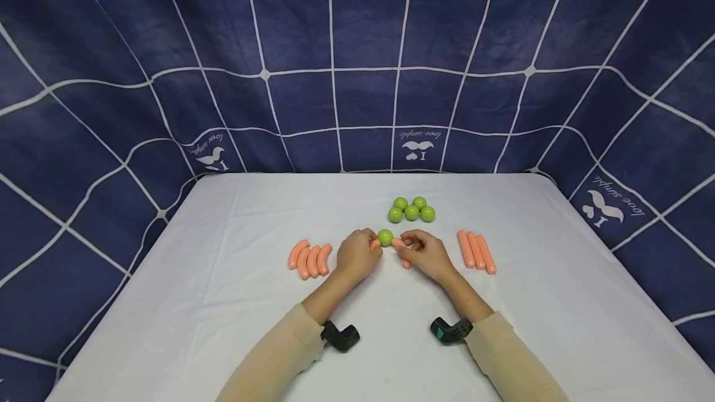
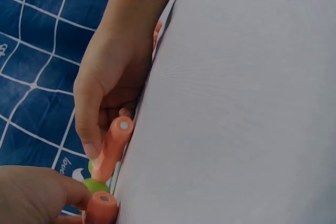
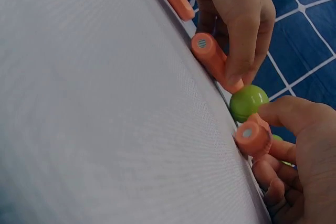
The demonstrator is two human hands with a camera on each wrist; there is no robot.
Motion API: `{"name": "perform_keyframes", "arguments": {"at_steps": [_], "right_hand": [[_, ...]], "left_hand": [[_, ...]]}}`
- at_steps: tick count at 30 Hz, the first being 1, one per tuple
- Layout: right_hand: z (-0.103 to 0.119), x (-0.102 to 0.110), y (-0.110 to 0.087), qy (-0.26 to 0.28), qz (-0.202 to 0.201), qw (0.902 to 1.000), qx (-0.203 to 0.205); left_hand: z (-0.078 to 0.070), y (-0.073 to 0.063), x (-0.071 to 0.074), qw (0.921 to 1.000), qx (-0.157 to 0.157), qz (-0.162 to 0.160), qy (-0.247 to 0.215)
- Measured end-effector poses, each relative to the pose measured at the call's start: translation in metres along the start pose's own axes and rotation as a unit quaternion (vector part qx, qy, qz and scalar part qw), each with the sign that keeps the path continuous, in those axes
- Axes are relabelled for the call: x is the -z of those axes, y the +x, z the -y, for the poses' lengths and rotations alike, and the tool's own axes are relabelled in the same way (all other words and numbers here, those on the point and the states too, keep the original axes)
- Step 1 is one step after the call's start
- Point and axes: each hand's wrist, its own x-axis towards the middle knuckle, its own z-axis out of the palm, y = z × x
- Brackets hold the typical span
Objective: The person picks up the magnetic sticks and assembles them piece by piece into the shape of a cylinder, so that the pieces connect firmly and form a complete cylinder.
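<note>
A white-gridded navy curtain point(image 1: 365, 101) borders the white surface point(image 1: 399, 352) at the far, left and right sides. Near mid-surface, the fingers of the left hand point(image 1: 358, 256) pinch a toy sausage point(image 1: 375, 244) left of a green ball point(image 1: 385, 237); the right hand point(image 1: 429, 255) pinches a second sausage point(image 1: 406, 262) right of it.

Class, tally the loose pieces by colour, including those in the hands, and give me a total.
Green balls: 6 (5 clustered, 1 set apart)
Orange sausage-shaped pieces: 9 (4 in the left group, 3 in the right group, 1 in the left hand, 1 in the right hand)
Total: 15
</note>
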Motion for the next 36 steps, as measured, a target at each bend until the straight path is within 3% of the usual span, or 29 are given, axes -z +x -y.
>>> {"name": "perform_keyframes", "arguments": {"at_steps": [3, 6, 15, 18, 23, 36], "right_hand": [[-0.001, 0.000, 0.000, -0.002, -0.002, 1.0000, 0.009], [-0.002, 0.000, -0.001, -0.004, -0.001, 0.9999, 0.015], [-0.004, 0.001, -0.001, -0.025, 0.006, 0.9992, 0.031], [-0.004, 0.001, -0.002, -0.031, 0.015, 0.9984, 0.045], [-0.005, 0.002, -0.003, -0.026, 0.028, 0.9969, 0.069], [-0.008, -0.001, -0.001, -0.018, 0.009, 0.9975, 0.068]], "left_hand": [[-0.002, -0.002, 0.002, 0.9991, 0.042, 0.002, -0.004], [-0.003, -0.005, 0.003, 0.9989, 0.046, 0.004, -0.011], [0.001, -0.012, 0.005, 0.9998, -0.014, 0.013, -0.009], [0.004, -0.011, 0.005, 0.9980, -0.059, 0.015, -0.013], [0.007, -0.009, 0.005, 0.9887, -0.137, 0.051, -0.032], [0.014, -0.013, 0.014, 0.9859, -0.131, 0.080, -0.066]]}}
